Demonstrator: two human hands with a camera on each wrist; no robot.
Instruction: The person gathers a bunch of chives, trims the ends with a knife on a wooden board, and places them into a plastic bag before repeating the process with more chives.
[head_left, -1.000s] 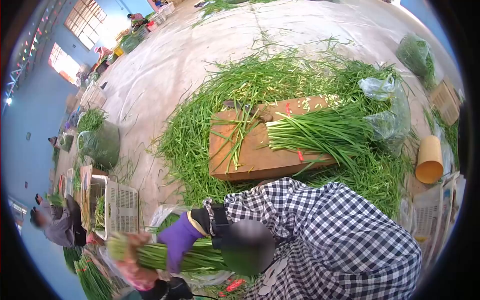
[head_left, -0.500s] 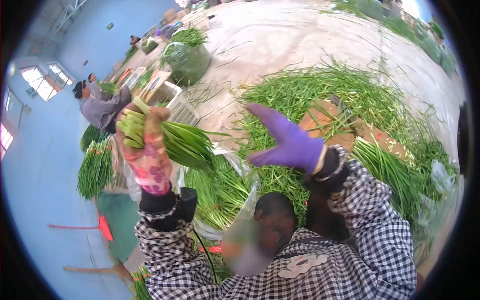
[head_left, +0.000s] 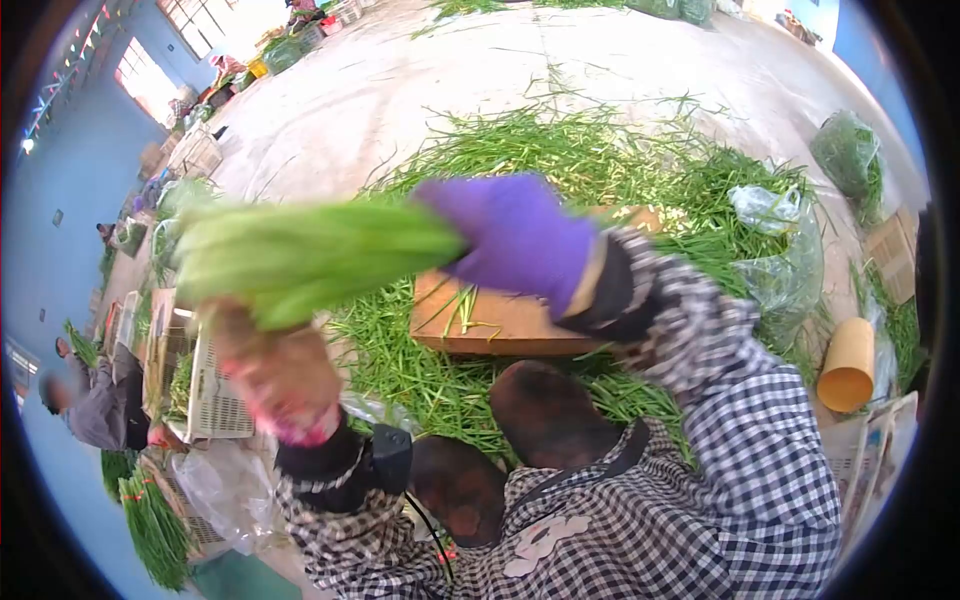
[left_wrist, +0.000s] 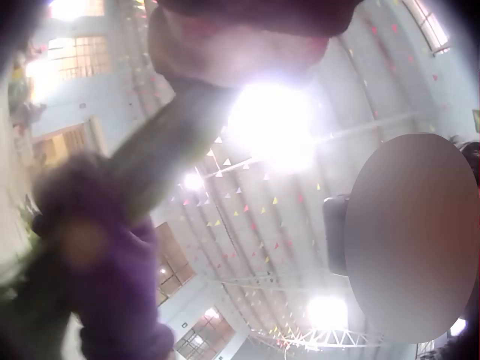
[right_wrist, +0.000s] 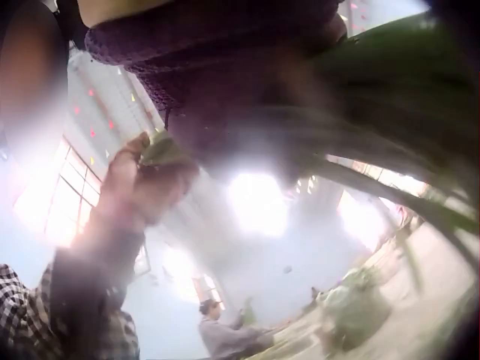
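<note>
Both hands hold one bunch of green chives (head_left: 320,250), raised level in front of the body and blurred by motion. At the left end, my left hand (head_left: 280,375) in a pink patterned glove grips the thick stalk end from below. My right hand (head_left: 525,240), in a purple glove, is wrapped round the leafy end; the left wrist view shows its fingers (left_wrist: 105,225) curled about the bunch. Long leaves (right_wrist: 397,82) trail past the purple glove in the right wrist view. Behind the right hand stands a brown board (head_left: 500,330) with loose stalks on it, partly hidden.
Loose chive leaves (head_left: 440,410) lie heaped around the board. A plastic bag (head_left: 775,210) is at the right, near a tan cylinder (head_left: 848,365). On the left are a white crate (head_left: 222,395), tied chive bundles (head_left: 155,525) and a seated person (head_left: 100,400).
Half a second ago the left hand alone held the bunch, with the right hand spread apart from it. Now the right hand has come left and grips the leafy end. The head view has swung right.
</note>
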